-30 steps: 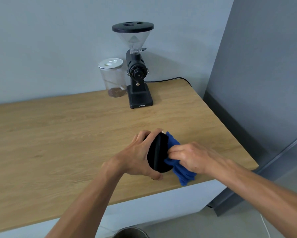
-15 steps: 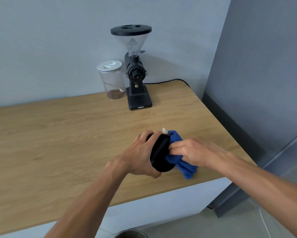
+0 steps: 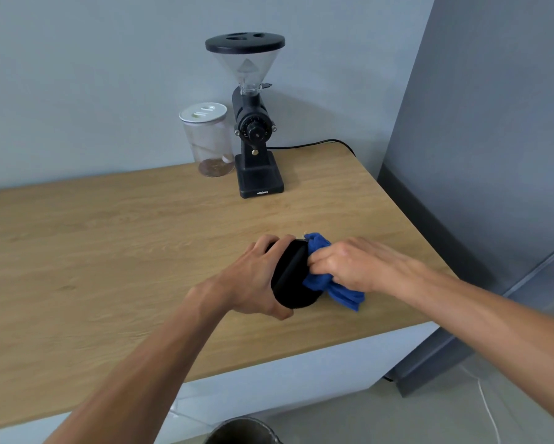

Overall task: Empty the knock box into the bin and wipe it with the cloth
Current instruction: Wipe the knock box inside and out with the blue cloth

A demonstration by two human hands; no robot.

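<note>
The black knock box (image 3: 291, 280) is held tipped on its side just above the wooden counter (image 3: 109, 257), its mouth facing right. My left hand (image 3: 253, 283) wraps around its outer wall. My right hand (image 3: 349, 264) grips a bunched blue cloth (image 3: 336, 288) and presses it into the box's mouth; part of the cloth hangs out below and to the right. The inside of the box is hidden. The rim of a metal bin (image 3: 242, 431) shows at the bottom edge, on the floor in front of the counter.
A black coffee grinder (image 3: 253, 129) with a clear hopper stands at the back of the counter, its cable (image 3: 314, 144) running right. A clear jar (image 3: 208, 141) with a white lid sits to its left. A grey panel (image 3: 493, 155) bounds the counter's right end.
Both hands, the box and the cloth have drifted slightly right and away from me. My right hand has pushed the cloth higher against the box's mouth.
</note>
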